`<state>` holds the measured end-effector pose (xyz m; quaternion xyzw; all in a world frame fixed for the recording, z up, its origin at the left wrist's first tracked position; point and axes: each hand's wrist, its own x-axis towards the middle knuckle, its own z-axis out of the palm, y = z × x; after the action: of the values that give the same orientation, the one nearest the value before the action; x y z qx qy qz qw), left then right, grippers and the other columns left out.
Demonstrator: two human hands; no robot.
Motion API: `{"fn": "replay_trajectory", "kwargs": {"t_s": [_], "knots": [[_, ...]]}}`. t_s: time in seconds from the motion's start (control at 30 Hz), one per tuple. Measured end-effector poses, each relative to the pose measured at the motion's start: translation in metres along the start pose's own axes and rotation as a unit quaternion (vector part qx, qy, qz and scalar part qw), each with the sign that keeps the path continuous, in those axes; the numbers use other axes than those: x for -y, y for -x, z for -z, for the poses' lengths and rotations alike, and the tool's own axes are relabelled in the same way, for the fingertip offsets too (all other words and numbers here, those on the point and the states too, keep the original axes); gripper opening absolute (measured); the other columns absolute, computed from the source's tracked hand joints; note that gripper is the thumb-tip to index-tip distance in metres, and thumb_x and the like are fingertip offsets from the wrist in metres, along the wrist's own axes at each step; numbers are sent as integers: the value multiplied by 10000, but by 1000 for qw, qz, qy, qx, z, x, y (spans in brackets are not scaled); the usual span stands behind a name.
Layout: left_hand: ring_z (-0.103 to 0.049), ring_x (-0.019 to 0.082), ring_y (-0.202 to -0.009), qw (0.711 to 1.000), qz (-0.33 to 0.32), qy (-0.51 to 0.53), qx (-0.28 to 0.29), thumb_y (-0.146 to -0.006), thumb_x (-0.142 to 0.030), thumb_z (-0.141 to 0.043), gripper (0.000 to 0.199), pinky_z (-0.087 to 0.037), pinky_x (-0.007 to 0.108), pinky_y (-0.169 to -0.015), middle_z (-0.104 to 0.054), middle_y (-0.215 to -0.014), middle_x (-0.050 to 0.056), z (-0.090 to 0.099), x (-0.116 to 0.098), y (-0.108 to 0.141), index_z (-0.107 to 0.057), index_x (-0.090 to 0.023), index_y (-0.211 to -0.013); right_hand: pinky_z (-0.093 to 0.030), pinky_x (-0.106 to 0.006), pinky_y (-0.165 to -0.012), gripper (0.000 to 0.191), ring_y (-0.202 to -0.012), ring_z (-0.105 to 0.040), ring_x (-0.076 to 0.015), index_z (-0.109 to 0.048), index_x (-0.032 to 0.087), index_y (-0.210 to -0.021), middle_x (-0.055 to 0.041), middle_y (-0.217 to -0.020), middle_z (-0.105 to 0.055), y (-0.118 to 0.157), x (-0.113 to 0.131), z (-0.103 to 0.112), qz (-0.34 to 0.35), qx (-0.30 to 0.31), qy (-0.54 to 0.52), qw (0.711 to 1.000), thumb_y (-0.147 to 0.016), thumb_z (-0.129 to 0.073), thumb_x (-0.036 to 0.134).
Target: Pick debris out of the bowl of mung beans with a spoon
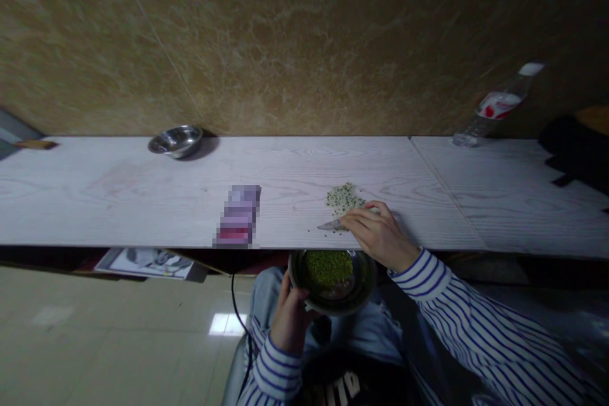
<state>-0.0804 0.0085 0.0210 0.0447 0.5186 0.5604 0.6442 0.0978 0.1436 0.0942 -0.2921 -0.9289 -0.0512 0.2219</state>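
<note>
Bowl w/ green grains, lower centre, is prob. light, stiff, slippery: hold by rim. Your L hand grips it; R hand pinches pointed tool.

A capped clear bottle is standing by the marbled wall; a pixelated purple oblong is lying on the worktop.

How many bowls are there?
2: a shiny bowl on the table by the wall, and a second bowl with green grains in the left hand at the table's edge. Others could be hidden under the table.
</note>
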Motion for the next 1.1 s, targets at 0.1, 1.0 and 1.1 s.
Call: {"fn": "replay_trajectory", "kwargs": {"t_s": [0.1, 1.0, 1.1], "knots": [[-581, 271, -942, 1000, 3, 0, -1, -643, -242, -602, 705, -507, 326, -626, -597, -1179, 90, 0, 0, 0, -454, -307, -1329, -317, -397, -920, 217, -1009, -607, -184, -601, 171, -1044, -66, -1008, -717, -9, 1, -1, -1, -10, -10, 1000, -899, -469, 77], [-565, 264, -908, 1000, 20, -8, 19, -657, -248, -573, 692, -497, 338, -603, -577, -1147, 72, 4, 7, -5, -418, -332, -1326, -414, -360, -837, 210, -958, -642, -189, -613, 148, -1039, -81, -990, -724, 15, -9, 22, 15, -40, -5, 999, -887, -490, 70], [-570, 263, -917, 1000, 20, -7, 18, -653, -244, -579, 683, -506, 346, -617, -578, -1147, 66, 5, 7, -5, -427, -333, -1312, -441, -337, -767, 188, -861, -648, -193, -618, 129, -1036, -95, -924, -722, 22, -2, 23, -41, -64, 15, 997, -888, -507, 99]]}}
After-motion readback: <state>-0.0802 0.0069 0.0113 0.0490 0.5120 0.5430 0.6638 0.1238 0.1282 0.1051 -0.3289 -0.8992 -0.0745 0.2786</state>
